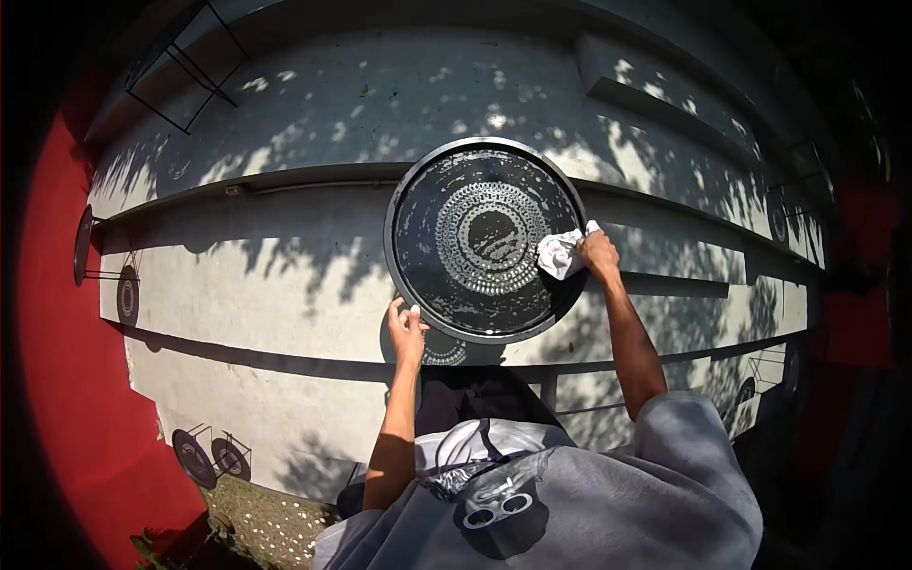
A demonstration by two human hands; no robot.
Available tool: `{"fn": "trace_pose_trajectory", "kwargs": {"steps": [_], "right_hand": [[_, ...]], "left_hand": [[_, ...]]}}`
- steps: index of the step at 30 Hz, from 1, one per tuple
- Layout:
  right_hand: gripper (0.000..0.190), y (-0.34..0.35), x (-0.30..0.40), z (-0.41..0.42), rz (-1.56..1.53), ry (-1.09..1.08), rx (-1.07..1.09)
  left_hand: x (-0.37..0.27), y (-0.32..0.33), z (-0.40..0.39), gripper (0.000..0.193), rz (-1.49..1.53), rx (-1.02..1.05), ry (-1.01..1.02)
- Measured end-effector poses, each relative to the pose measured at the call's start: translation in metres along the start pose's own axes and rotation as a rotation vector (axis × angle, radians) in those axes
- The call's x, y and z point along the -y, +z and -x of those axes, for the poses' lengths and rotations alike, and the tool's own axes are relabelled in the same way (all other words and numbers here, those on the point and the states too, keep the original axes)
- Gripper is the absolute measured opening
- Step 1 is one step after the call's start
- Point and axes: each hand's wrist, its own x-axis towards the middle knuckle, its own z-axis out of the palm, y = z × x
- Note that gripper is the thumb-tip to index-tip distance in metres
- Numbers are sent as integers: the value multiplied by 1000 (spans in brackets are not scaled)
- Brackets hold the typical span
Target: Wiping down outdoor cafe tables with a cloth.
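Note:
A round black metal tabletop [491,313] with a raised rim and rings of small perforations is right in front of me. Pale, broken patches mark its dark surface. My right hand [598,251] holds a crumpled white cloth [561,254] against the right side of the top, just inside the rim. At the lower left edge, my left hand [407,333] has its thumb and bent fingers on the rim. Whatever supports the top is hidden beneath it.
Wide pale concrete steps [285,285] run across, dappled with leaf shadows. Similar round tables on thin metal legs stand at the far left [84,246], lower left [194,457] and upper left [189,71]. A red wall [64,342] borders the left; a raised concrete block [655,100] sits upper right.

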Motion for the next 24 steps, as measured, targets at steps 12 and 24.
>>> {"fn": "trace_pose_trajectory", "kwargs": {"steps": [12, 24], "right_hand": [[45, 80, 32, 232, -285, 26, -12], [38, 129, 91, 255, 202, -882, -86]], "left_hand": [[-2, -6, -10, 32, 65, 158, -58], [21, -32, -25, 37, 234, 324, -117]]}}
